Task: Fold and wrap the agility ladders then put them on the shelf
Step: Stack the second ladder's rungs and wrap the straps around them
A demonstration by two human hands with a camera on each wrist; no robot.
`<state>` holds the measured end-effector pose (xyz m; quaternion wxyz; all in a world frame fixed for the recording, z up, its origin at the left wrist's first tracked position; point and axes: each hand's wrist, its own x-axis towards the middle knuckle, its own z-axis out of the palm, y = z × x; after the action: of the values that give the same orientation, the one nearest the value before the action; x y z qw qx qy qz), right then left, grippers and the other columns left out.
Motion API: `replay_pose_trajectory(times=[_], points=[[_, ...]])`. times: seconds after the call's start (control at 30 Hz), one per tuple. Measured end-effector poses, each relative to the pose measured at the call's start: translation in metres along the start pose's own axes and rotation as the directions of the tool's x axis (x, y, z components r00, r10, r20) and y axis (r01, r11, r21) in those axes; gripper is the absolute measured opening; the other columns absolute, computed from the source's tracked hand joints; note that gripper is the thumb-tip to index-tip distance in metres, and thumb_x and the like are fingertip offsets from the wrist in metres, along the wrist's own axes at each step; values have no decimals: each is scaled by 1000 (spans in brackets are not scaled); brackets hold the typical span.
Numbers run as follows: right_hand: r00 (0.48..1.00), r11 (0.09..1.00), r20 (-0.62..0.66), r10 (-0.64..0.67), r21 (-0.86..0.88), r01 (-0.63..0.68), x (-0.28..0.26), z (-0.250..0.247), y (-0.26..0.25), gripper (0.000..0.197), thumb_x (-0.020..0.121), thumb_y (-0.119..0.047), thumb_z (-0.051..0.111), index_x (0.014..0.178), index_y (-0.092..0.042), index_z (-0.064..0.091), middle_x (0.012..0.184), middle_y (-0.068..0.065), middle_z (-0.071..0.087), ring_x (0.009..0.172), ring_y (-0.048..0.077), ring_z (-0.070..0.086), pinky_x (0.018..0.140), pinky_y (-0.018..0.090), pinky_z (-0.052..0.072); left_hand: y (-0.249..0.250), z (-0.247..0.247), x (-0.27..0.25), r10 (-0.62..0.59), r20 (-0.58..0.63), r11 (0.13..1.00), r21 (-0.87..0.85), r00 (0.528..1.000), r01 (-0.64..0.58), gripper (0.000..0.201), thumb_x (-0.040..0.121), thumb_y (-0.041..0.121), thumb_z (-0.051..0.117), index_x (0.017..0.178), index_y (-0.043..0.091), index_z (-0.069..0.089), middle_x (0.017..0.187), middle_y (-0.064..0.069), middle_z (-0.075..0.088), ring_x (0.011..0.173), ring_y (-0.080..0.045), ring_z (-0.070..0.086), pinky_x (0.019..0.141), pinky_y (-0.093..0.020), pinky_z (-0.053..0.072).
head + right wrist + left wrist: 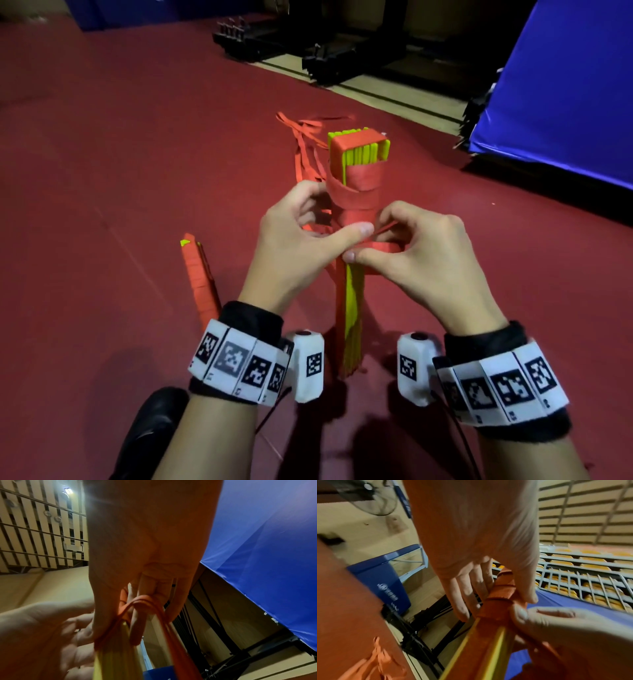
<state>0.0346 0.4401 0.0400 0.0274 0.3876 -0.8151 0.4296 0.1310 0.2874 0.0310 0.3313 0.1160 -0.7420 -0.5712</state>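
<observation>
The ladder bundle [352, 301], a stack of yellow rungs wound in orange strap, is standing upright on the red floor [102, 171], and the left hand [301, 240] is curling round its middle with the thumb pressing the strap while the right hand [421, 253] is pinching the strap [144, 601] between thumb and forefinger just beside it. A second wrapped ladder [200, 277] is lying on the floor left of the bundle. Beyond the bundle loose orange straps [305, 144] are trailing, and farther off black frames [325, 51] and a blue mat [565, 85] are sitting to its right.
</observation>
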Motion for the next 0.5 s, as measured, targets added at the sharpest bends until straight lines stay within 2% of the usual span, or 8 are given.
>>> replay_pose_trajectory(times=[0.1,0.17,0.23,0.3,0.33,0.4,0.5], points=[[991,995,131,-4,99,-9,1,-3,0,32,68,-36,92,90,-31,69,82,-16,74,85,-4,70,84,35,57,-1,-8,-2,-38,1,997,-64,999,38,36,73,27,87,105,20,71,98,3,79,93,-12,73,87,-31,56],[976,988,215,-16,152,-17,2,-4,6,32,72,-22,91,94,-30,68,85,-15,75,87,-3,70,91,29,55,-3,-13,-4,-50,35,994,-100,998,53,39,73,34,83,108,19,73,102,2,79,98,-13,72,94,-38,56],[968,988,249,-5,151,-34,3,-4,13,34,73,-25,91,98,-30,67,89,-16,76,89,0,70,92,30,55,-4,-15,-5,-64,81,990,-118,995,73,46,74,38,79,115,17,74,110,0,78,106,-17,72,105,-50,52],[964,992,267,19,117,-52,4,-1,17,33,74,-36,89,100,-30,69,90,-15,75,90,0,69,92,32,54,-6,-16,-4,-78,114,988,-125,990,93,52,77,39,77,122,14,72,115,-1,77,112,-20,71,109,-57,47],[962,993,270,34,96,-62,3,0,18,29,75,-42,86,97,-29,71,86,-14,74,87,1,68,90,33,54,-6,-16,-4,-88,119,986,-132,989,104,52,77,38,77,123,13,72,115,-1,77,112,-18,71,109,-57,47],[957,996,286,42,63,-63,4,0,20,24,78,-50,81,83,-28,74,76,-9,72,78,11,67,83,38,53,-7,-18,-2,-106,108,982,-147,989,121,51,77,39,76,122,15,71,113,0,78,109,-15,71,108,-53,50],[929,995,368,25,84,-60,7,-1,21,18,83,-46,79,76,-30,77,74,-4,72,80,21,66,85,46,51,-9,-21,0,-123,95,977,-161,988,137,53,77,39,76,124,14,71,112,-2,78,107,-16,72,104,-48,52]])
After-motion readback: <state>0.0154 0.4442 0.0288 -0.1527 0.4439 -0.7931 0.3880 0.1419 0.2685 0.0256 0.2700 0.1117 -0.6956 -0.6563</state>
